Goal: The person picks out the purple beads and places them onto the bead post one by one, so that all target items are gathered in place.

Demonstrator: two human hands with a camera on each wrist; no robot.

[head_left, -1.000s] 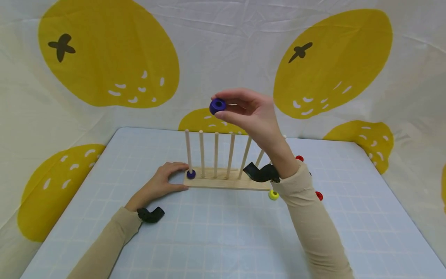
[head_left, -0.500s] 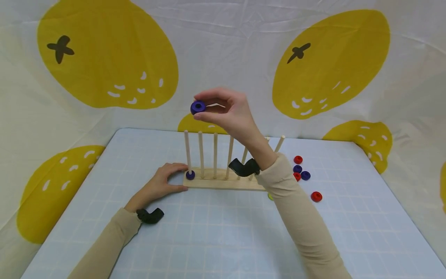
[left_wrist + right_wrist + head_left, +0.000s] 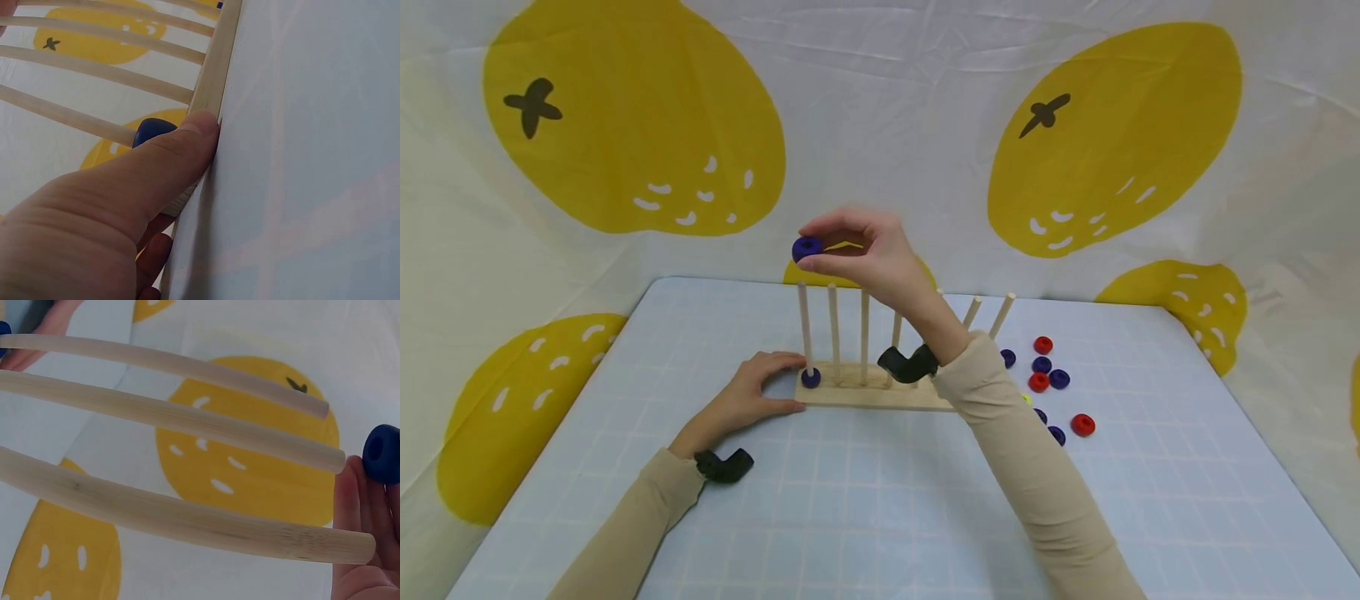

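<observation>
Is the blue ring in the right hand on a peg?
Off: the right hand pinches the ring past the tips of the pegs, with none through it.

Loose rings (image 3: 1082, 425) lie right of the pegged base (image 3: 872, 398), one ring (image 3: 810, 379) around its leftmost peg (image 3: 806, 325)

Wooden pegboard (image 3: 872, 398) partly hidden behind right sleeve (image 3: 1037, 467), yellow ring (image 3: 1027, 399) mostly covered

The head view looks forward and down; both wrist views, closer, share the pegs (image 3: 834, 333).
</observation>
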